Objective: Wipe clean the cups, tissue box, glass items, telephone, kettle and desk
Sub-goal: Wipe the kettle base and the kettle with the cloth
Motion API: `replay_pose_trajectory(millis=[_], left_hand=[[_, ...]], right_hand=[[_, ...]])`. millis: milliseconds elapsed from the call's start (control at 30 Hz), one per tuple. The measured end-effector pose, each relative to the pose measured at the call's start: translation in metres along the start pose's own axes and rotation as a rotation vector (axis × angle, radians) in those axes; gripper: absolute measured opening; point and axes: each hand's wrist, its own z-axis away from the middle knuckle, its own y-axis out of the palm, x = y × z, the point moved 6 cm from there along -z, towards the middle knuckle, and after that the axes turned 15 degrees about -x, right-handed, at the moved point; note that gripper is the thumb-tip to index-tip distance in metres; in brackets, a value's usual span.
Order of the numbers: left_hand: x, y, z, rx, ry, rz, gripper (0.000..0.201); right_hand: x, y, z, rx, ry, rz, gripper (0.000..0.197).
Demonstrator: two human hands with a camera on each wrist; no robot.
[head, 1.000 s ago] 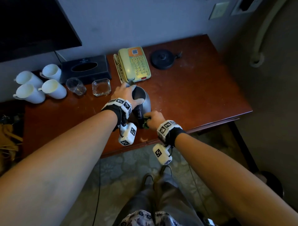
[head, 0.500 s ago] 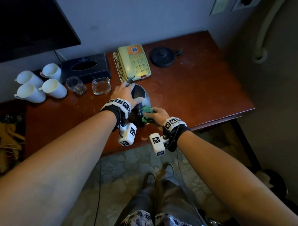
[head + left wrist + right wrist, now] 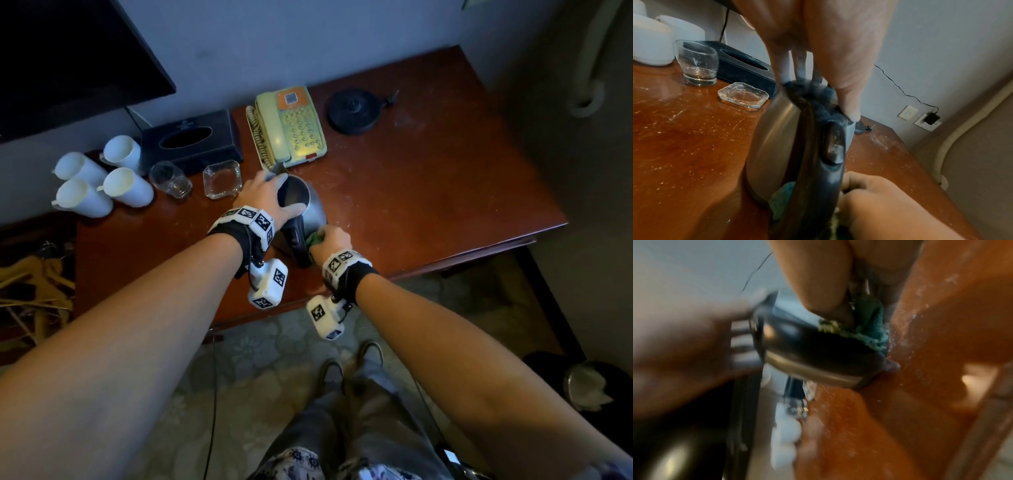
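A steel kettle [image 3: 313, 210] with a black handle [image 3: 296, 245] stands open near the front middle of the wooden desk [image 3: 428, 192]. My left hand [image 3: 265, 198] grips its open rim, thumb [image 3: 849, 104] inside the mouth. My right hand [image 3: 330, 240] holds a green cloth [image 3: 313, 238] bunched against the kettle's lower side by the handle. In the left wrist view the cloth [image 3: 781, 199] shows low beside the handle [image 3: 818, 178]. The right wrist view is blurred, with the cloth [image 3: 869, 324] pressed to the kettle [image 3: 818, 353].
Several white cups [image 3: 102, 185], a black tissue box [image 3: 191, 140], a drinking glass [image 3: 171, 180] and a glass ashtray [image 3: 222, 180] line the back left. A cream telephone [image 3: 291, 126] and the black kettle base [image 3: 354, 106] sit behind. A bin [image 3: 589, 383] stands on the floor.
My right hand with the cloth rose up the kettle's side by the handle, then came back down a little. The left hand has kept its grip on the rim.
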Motion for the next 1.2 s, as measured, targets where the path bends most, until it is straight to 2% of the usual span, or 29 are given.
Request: replay_pose_trajectory(millis=[67,133,200,267,300,333,433,533,733,833,933,1067,1200], left_hand=[[0.000,0.000,-0.001,-0.003,0.000,0.000,0.081],[0.001,0.000,-0.001,-0.001,0.000,-0.003,0.081],[-0.001,0.001,0.000,-0.006,-0.005,-0.008,0.081],[-0.003,0.000,0.000,-0.014,-0.005,-0.014,0.080],[-0.003,0.000,0.000,-0.018,-0.004,-0.016,0.080],[-0.003,0.001,0.000,-0.019,-0.005,-0.018,0.080],[-0.003,0.001,0.001,-0.007,-0.008,-0.010,0.079],[-0.003,0.001,-0.001,0.001,0.000,-0.002,0.079],[-0.003,0.001,-0.001,0.013,0.003,0.017,0.079],[-0.003,0.000,0.000,0.027,-0.002,0.018,0.079],[-0.003,0.000,-0.002,0.023,-0.001,0.027,0.079],[-0.001,0.001,-0.006,0.039,0.034,0.044,0.079],[0.000,0.003,-0.015,0.166,0.146,0.084,0.079]], right_hand=[[-0.007,-0.001,-0.004,0.050,0.118,-0.202,0.015],[-0.009,0.002,-0.007,0.116,0.206,-0.375,0.010],[-0.023,0.016,-0.018,0.139,0.272,-0.503,0.017],[-0.033,0.026,-0.022,0.102,0.321,-0.581,0.021],[-0.023,0.013,-0.010,0.060,0.326,-0.568,0.020],[-0.020,0.006,-0.005,0.020,0.303,-0.511,0.019],[-0.021,-0.001,-0.008,-0.054,0.078,-0.176,0.015],[-0.015,0.001,-0.016,-0.006,-0.089,0.011,0.008],[-0.005,0.007,-0.019,-0.013,-0.448,0.279,0.025],[-0.001,-0.003,-0.025,0.043,-0.564,0.457,0.021],[-0.013,-0.029,-0.045,0.014,-0.462,0.463,0.024],[-0.029,-0.055,-0.062,-0.058,-0.348,0.218,0.014],[-0.035,-0.061,-0.062,0.014,-0.204,-0.072,0.029]])
